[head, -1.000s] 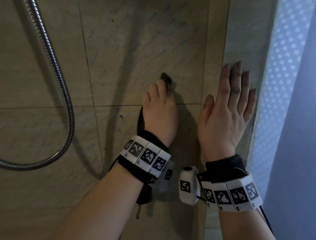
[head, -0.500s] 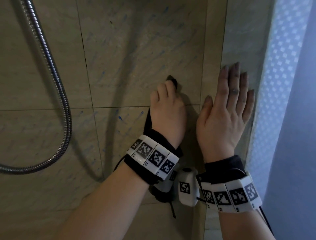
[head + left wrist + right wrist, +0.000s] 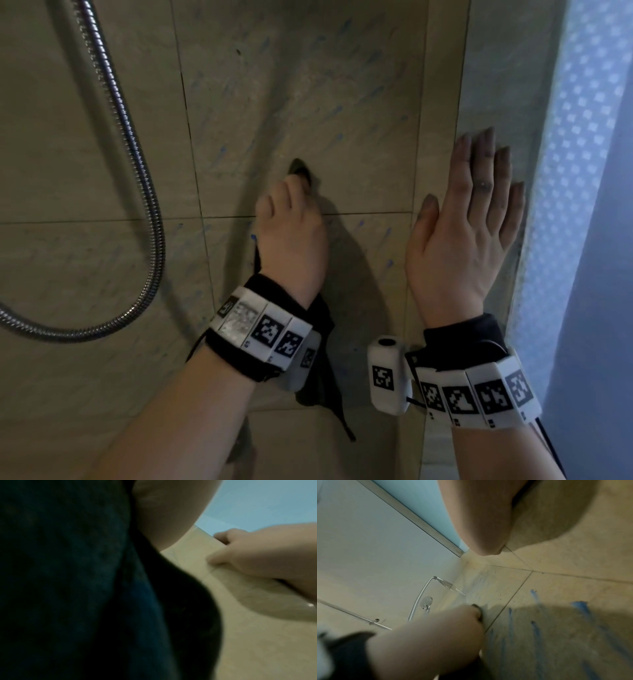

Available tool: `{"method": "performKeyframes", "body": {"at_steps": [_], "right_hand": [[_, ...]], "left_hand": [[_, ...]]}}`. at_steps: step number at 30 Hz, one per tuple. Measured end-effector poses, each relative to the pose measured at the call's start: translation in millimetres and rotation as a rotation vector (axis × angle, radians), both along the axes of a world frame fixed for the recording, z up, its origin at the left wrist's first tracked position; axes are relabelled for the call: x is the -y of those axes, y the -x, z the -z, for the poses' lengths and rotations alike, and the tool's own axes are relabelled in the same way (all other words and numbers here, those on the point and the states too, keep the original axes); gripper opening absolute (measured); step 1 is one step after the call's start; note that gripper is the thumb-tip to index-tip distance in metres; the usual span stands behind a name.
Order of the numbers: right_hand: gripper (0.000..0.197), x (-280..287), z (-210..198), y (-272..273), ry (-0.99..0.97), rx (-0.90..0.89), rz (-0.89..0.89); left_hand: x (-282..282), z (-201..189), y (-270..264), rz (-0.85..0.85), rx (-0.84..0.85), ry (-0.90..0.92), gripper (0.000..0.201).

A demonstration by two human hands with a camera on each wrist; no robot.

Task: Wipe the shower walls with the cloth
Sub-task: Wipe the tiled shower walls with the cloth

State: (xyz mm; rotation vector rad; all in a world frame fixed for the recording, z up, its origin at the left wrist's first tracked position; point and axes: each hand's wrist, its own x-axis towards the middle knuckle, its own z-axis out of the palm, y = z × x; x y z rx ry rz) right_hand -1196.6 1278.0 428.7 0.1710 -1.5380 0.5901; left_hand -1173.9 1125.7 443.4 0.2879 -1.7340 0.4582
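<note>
Against beige shower wall (image 3: 308, 102), left hand (image 3: 291, 233) gripping dark cloth (image 3: 301, 169), right hand (image 3: 459, 236) flat, fingers straight

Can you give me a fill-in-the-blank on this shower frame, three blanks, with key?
1. The dark cloth is held against the beige tiled wall by the ___ hand.
2. The right hand lies ___ on the wall, fingers straight.
3. The ribbed metal shower hose hangs to the ___ of both hands.

Missing words: left; flat; left

Two hands (image 3: 291, 236) (image 3: 459, 246), one cloth (image 3: 322, 387), one shower hose (image 3: 150, 219).
</note>
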Motion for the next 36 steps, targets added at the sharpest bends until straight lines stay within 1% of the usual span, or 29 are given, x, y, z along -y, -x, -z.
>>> {"method": "performKeyframes", "body": {"at_steps": [2,3,6,9,12,13,15,18,19,20,21,22,25,26,29,32,34,36], "right_hand": [[0.057,0.9,0.1,-0.2,0.0,0.006,0.009],[0.057,1.1,-0.1,-0.4,0.001,0.009,0.012],[0.058,1.6,-0.5,-0.6,0.004,0.015,0.007],[0.059,0.7,-0.8,-0.9,-0.004,0.011,0.001],[0.059,0.2,-0.3,-1.9,-0.008,0.018,-0.014],[0.058,0.0,-0.6,-2.2,-0.011,0.02,-0.015],[0.057,-0.4,-0.8,-2.1,-0.015,0.023,-0.008],[0.057,0.2,-0.6,-1.5,-0.01,0.031,-0.003],[0.057,0.8,-0.4,-1.5,-0.007,0.031,-0.003],[0.057,1.6,-0.3,-1.6,-0.003,0.03,-0.002],[0.057,2.2,-0.4,-1.7,-0.001,0.028,-0.002],[0.057,2.8,-0.6,-1.7,0.001,0.026,0.0],[0.058,4.2,-0.3,-2.3,0.009,0.029,0.0],[0.059,4.3,-0.5,-2.3,0.01,0.03,0.0],[0.059,3.9,-1.0,-1.7,0.004,0.029,0.003],[0.058,3.6,-1.0,-1.2,0.005,0.019,0.005],[0.058,3.8,-0.8,-1.2,0.004,0.014,0.001],[0.058,3.8,-0.3,-0.8,0.005,0.012,-0.002]], "left_hand": [[8.8,2.1,-6.2,-0.074,0.027,-0.023,0.033],[8.2,1.4,-7.6,-0.077,0.05,-0.027,0.035],[-5.5,-3.6,-5.2,0.001,0.118,0.0,0.042],[-15.7,-6.1,0.9,0.129,0.144,0.081,0.041],[-3.5,-6.6,-2.6,0.135,0.123,0.134,0.036],[5.3,-6.4,-6.6,0.103,0.118,0.141,0.035],[28.0,-4.6,-16.0,-0.016,0.117,0.114,0.037],[59.1,-3.3,-33.0,-0.228,0.19,0.022,0.037],[63.0,-3.9,-38.6,-0.289,0.219,-0.017,0.04],[63.9,-6.3,-40.8,-0.327,0.244,-0.049,0.044],[61.8,-9.3,-40.5,-0.327,0.259,-0.078,0.044],[57.3,-13.1,-38.5,-0.299,0.264,-0.112,0.043],[33.4,-21.3,-27.5,-0.225,0.257,-0.201,0.052],[23.3,-20.5,-22.7,-0.214,0.293,-0.172,0.052],[-15.1,-26.7,-18.6,-0.214,0.361,0.005,0.049],[-38.3,-29.3,-4.7,-0.076,0.346,0.08,0.054],[-48.8,-30.5,4.3,0.021,0.356,0.114,0.062],[-52.8,-31.7,13.0,0.136,0.334,0.135,0.061]]}}
